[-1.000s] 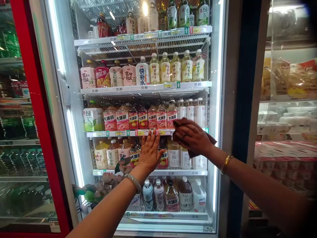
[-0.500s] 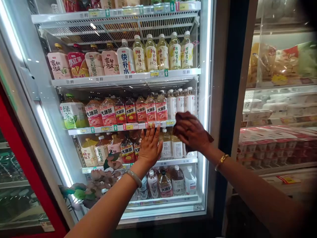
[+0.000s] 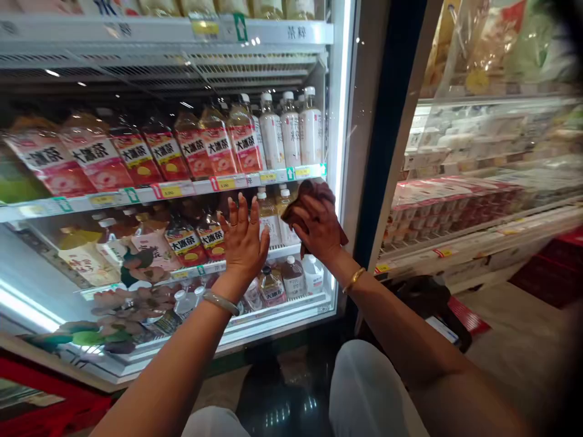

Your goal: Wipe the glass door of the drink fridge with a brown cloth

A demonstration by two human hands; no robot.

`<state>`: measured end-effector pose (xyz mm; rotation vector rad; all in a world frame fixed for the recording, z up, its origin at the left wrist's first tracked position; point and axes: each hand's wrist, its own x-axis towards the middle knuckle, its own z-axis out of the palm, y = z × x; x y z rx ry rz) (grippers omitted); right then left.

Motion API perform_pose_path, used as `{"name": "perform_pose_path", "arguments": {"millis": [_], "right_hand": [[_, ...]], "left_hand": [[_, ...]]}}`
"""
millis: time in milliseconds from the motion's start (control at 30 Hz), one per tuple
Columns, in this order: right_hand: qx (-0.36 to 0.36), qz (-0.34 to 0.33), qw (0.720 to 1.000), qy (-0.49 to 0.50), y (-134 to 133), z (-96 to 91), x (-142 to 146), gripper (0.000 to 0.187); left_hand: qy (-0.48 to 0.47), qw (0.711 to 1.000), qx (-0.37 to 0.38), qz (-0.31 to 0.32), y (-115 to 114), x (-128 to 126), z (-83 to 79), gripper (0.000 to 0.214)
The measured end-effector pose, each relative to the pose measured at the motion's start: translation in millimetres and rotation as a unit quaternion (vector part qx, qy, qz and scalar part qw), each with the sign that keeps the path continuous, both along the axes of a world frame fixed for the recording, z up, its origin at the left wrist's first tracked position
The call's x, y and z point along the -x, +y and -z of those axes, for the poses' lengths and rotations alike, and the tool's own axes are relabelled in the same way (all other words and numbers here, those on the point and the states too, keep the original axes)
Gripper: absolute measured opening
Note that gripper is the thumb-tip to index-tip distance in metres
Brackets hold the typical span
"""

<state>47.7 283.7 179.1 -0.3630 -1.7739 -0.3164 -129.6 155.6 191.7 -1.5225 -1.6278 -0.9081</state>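
Head view: my left hand lies flat, fingers spread, on the fridge door; my right hand, grip closed, presses a cloth there.

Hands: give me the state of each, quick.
Left hand: open, palm flat on the fridge's glass door.
Right hand: closed on a dark brown cloth, pressed to the glass.

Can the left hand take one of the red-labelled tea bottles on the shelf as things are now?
Probably not. The left hand lies flat on the closed glass door, which stands between it and the red-labelled tea bottles.
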Motion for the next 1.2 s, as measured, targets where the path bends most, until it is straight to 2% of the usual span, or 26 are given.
{"name": "perform_pose_path", "arguments": {"millis": [100, 167, 200, 267, 333, 400, 467, 533, 600, 667, 700, 767, 833, 867, 900, 967, 1033, 1100, 1200], "right_hand": [[0.101, 0.043, 0.991, 0.075, -11.5, -25.2, 8.2, 0.034], [0.137, 0.077, 0.986, 0.049, -21.5, -42.2, 23.7, 0.039], [0.139, 0.088, 0.986, 0.022, -26.2, -44.9, 30.7, 0.043], [0.105, 0.09, 0.989, -0.056, -34.7, -35.5, 37.4, 0.044], [0.085, 0.096, 0.981, -0.148, -42.1, -11.9, 31.6, 0.046], [0.099, 0.113, 0.965, -0.216, -46.5, 11.0, 17.1, 0.047], [0.13, 0.134, 0.957, -0.222, -46.6, 19.4, 2.5, 0.048], [0.155, 0.163, 0.961, -0.163, -43.8, 9.7, -4.0, 0.048], [0.161, 0.194, 0.964, -0.088, -40.9, -9.0, 0.5, 0.051], [0.141, 0.2, 0.968, -0.061, -39.3, -20.4, 12.7, 0.053], [0.119, 0.183, 0.973, -0.07, -38.7, -19.2, 19.4, 0.054], [0.066, 0.121, 0.985, -0.101, -37.2, -0.3, 29.2, 0.064], [0.016, 0.052, 0.992, -0.112, -34.4, 33.5, 29.5, 0.075], [0.002, 0.036, 0.996, -0.087, -32.0, 51.1, 26.1, 0.064], [0.0, 0.034, 0.997, -0.066, -28.8, 66.2, 21.2, 0.046], [0.004, 0.039, 0.999, -0.011, -20.2, 83.3, 11.8, 0.036], [0.009, 0.06, 0.995, 0.075, -12.9, 80.5, 9.1, 0.038], [0.042, 0.067, 0.99, 0.121, -12.9, 66.6, 15.5, 0.042], [0.095, 0.049, 0.992, 0.064, -27.1, 56.0, 33.2, 0.046]], "left_hand": [[-0.018, 1.0, 0.001, 0.008, 6.1, -2.1, 9.1, 0.073], [-0.029, 0.999, -0.009, 0.012, 11.4, -2.0, 12.6, 0.075], [-0.031, 0.999, -0.01, 0.013, 13.6, -1.6, 14.8, 0.075], [-0.026, 1.0, -0.003, 0.011, 15.3, -0.6, 21.9, 0.076], [-0.019, 1.0, 0.013, 0.009, 12.7, -0.8, 32.8, 0.077], [-0.027, 0.999, 0.027, 0.004, 7.0, -2.6, 45.1, 0.075], [-0.046, 0.998, 0.033, -0.001, 1.4, -4.9, 55.6, 0.073], [-0.053, 0.998, 0.028, 0.002, -1.4, -6.1, 62.6, 0.076], [-0.05, 0.998, 0.022, 0.008, -1.6, -6.3, 66.6, 0.085], [-0.059, 0.998, 0.017, 0.001, -0.9, -6.9, 69.1, 0.086], [-0.069, 0.997, 0.011, -0.008, -0.9, -7.8, 70.1, 0.083], [-0.083, 0.996, -0.006, -0.02, -2.2, -10.2, 72.1, 0.079], [-0.091, 0.996, -0.013, -0.021, -5.0, -12.8, 73.6, 0.077], [-0.094, 0.995, -0.01, -0.015, -6.6, -13.8, 74.2, 0.077], [-0.098, 0.995, -0.003, -0.011, -8.0, -14.6, 74.8, 0.076], [-0.107, 0.994, 0.007, -0.006, -8.9, -15.5, 76.9, 0.073], [-0.104, 0.995, -0.004, -0.006, -6.5, -15.4, 80.8, 0.073], [-0.102, 0.995, -0.016, -0.01, -2.1, -14.9, 86.5, 0.072], [-0.102, 0.994, -0.014, -0.027, 3.2, -14.2, 95.7, 0.068]]}}
